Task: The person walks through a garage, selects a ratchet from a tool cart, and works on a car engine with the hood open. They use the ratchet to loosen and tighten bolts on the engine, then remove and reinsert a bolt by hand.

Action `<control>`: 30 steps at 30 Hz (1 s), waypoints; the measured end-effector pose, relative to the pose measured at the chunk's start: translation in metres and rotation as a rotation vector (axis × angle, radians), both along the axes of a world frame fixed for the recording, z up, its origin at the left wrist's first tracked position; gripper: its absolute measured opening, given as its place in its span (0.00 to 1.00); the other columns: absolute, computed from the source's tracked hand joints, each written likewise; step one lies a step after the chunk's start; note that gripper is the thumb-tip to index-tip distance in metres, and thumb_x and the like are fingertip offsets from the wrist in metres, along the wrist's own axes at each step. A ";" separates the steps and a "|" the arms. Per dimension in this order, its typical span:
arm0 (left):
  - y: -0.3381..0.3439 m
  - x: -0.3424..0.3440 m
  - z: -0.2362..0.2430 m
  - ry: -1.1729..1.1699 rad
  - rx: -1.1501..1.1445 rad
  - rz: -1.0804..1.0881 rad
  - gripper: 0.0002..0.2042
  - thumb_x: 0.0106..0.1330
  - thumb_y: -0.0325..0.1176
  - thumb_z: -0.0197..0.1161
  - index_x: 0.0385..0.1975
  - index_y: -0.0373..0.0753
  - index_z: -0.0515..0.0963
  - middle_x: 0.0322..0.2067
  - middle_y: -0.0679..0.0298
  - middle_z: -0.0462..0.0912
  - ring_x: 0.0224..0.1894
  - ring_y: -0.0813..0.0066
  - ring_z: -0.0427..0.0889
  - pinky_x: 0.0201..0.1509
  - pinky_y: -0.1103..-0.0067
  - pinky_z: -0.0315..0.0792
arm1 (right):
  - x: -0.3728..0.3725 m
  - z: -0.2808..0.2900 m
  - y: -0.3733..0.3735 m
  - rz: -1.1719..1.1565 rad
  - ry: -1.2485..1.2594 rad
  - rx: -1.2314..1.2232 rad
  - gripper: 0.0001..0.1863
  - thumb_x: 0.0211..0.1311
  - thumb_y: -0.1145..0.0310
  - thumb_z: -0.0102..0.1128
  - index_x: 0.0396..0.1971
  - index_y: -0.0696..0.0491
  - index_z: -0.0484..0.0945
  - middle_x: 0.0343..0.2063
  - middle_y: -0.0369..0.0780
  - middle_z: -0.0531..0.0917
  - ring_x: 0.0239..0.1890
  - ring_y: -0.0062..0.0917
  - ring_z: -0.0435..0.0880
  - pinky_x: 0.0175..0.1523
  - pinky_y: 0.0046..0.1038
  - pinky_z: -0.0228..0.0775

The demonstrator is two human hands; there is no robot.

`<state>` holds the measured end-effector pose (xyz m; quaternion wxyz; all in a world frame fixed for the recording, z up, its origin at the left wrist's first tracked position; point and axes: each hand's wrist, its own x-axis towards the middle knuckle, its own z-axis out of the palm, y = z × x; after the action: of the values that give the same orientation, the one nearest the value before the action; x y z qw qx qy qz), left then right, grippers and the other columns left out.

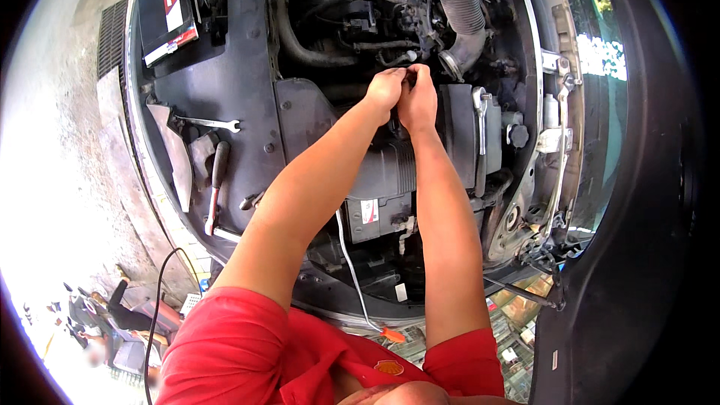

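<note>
Both my arms reach over an open car engine bay. My left hand (385,91) and my right hand (418,101) meet at its middle, fingers closed and pinching close together. Whatever is between the fingertips is too small and covered to make out. Just beyond the fingers are dark engine parts and a thin hose. A ribbed intake hose (459,11) runs down to a metal clamp at the upper right of my hands. To the right of my right hand, a ratchet wrench (482,116) lies on a black housing.
On the black front cover lie an open-end wrench (210,123), a black-handled ratchet (218,169) and a box (169,15). Nearer me sit the car battery (381,223) and a thin bent rod with an orange end (391,335). The raised hood (637,217) stands at right.
</note>
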<state>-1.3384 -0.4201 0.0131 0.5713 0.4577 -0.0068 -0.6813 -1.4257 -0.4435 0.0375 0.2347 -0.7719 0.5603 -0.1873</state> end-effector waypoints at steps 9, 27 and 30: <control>-0.025 -0.003 -0.042 0.225 0.053 0.052 0.14 0.71 0.32 0.47 0.39 0.34 0.82 0.41 0.56 0.84 0.44 0.63 0.82 0.52 0.65 0.75 | -0.005 -0.012 -0.002 0.074 -0.062 -0.080 0.15 0.59 0.73 0.56 0.47 0.53 0.77 0.46 0.46 0.82 0.47 0.43 0.82 0.52 0.40 0.75; -0.090 -0.008 -0.119 -0.099 0.510 0.741 0.19 0.55 0.14 0.48 0.44 0.29 0.81 0.42 0.54 0.84 0.42 0.63 0.82 0.50 0.69 0.75 | 0.000 -0.045 -0.055 0.412 0.119 -0.290 0.16 0.57 0.74 0.54 0.45 0.58 0.80 0.49 0.44 0.82 0.55 0.40 0.76 0.60 0.38 0.69; -0.082 -0.009 -0.096 -0.227 0.498 0.614 0.19 0.53 0.14 0.47 0.42 0.28 0.81 0.42 0.54 0.84 0.42 0.63 0.82 0.50 0.69 0.75 | -0.001 -0.063 -0.073 0.505 0.476 -0.252 0.16 0.59 0.70 0.51 0.46 0.55 0.81 0.45 0.41 0.85 0.56 0.35 0.76 0.59 0.37 0.68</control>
<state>-1.3470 -0.5019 -0.0829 0.6152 0.6351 0.2322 -0.4052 -1.4270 -0.5169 -0.0254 0.0396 -0.9307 0.3635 -0.0063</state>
